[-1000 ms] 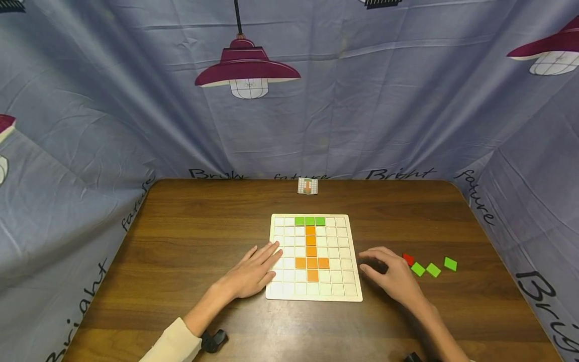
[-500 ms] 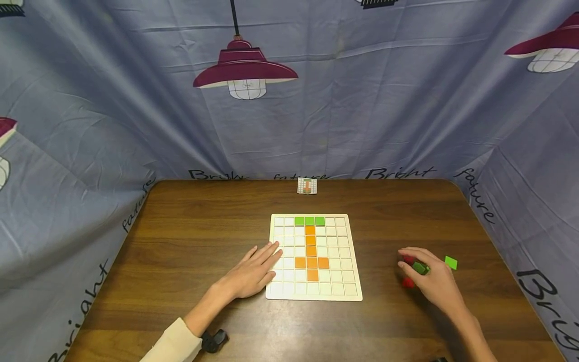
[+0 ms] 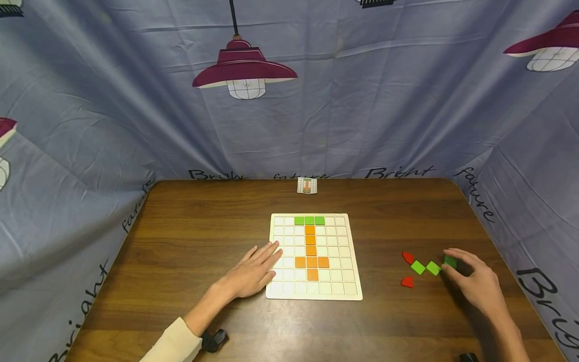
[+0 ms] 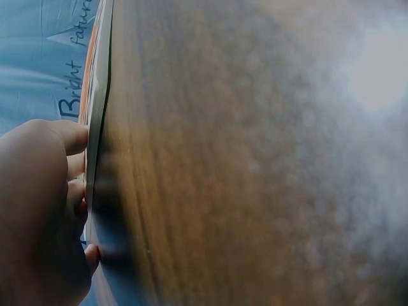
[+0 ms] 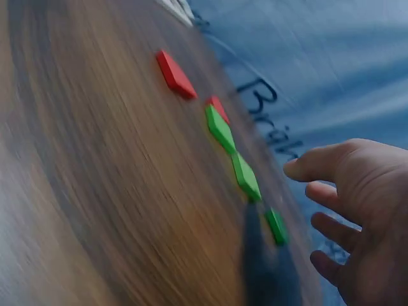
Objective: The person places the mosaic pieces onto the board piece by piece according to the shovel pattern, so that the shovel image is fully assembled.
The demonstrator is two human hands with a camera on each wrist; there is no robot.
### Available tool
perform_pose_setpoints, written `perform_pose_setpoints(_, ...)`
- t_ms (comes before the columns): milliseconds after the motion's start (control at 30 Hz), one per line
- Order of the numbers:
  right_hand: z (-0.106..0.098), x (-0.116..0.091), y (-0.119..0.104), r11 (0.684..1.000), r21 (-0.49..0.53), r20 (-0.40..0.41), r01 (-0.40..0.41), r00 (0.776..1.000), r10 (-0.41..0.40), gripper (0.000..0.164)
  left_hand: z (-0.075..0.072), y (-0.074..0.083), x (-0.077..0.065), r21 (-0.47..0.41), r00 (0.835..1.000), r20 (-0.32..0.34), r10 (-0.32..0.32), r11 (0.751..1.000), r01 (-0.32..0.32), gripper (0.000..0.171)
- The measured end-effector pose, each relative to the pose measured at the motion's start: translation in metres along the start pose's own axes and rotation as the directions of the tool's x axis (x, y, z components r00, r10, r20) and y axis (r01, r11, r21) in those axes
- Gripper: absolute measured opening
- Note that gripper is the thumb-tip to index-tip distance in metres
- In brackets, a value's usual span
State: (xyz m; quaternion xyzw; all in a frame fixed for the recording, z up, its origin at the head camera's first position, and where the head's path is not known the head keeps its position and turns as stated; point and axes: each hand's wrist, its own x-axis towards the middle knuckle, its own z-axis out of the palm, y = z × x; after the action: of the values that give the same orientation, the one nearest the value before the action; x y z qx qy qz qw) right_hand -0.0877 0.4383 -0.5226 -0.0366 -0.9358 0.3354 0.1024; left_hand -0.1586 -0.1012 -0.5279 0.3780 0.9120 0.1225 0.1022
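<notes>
My left hand [image 3: 253,271] lies with straight fingers on the left edge of a white grid board [image 3: 339,289]. Three green tiles fill part of the board's top row, and an orange column [image 3: 310,240] with short side arms runs below them. At the right, my right hand [image 3: 477,281] hovers with thumb and index finger parted around a green tile [image 3: 450,261]. In the right wrist view that tile [image 5: 276,226] lies on the table, apart from the fingers. Left of this hand are two more green tiles [image 3: 433,268] and two red pieces [image 3: 407,282].
A small card [image 3: 307,185] printed with a grid pattern lies at the table's back edge. Printed blue-grey cloth [image 3: 362,125] hangs behind and beside the wooden table [image 3: 203,216].
My right hand has moved right from the board's edge, passing over the red and nearer green pieces to the rightmost green tile. The left hand has stayed in place.
</notes>
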Motion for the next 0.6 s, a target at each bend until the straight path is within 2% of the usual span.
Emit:
perform_pose_setpoints(300,-0.007,-0.001,0.029,0.997,-0.047,-0.005,-0.069,0.998,0.069,0.044,0.001,0.0,0.0,-0.003,1.0,-0.002,0.0,1.0,0.0,0.057)
perform_pose_setpoints(500,-0.008,0.001,0.037,0.992,-0.074,0.031,-0.101,0.994,0.104,0.047,0.002,-0.001,0.0,-0.009,1.0,-0.002,0.001,1.0,-0.001,0.057)
perform_pose_setpoints(600,-0.008,0.003,0.037,0.992,-0.09,0.052,-0.09,0.994,0.095,0.046,0.002,-0.001,0.0,-0.006,1.0,-0.002,0.0,1.0,0.0,0.057)
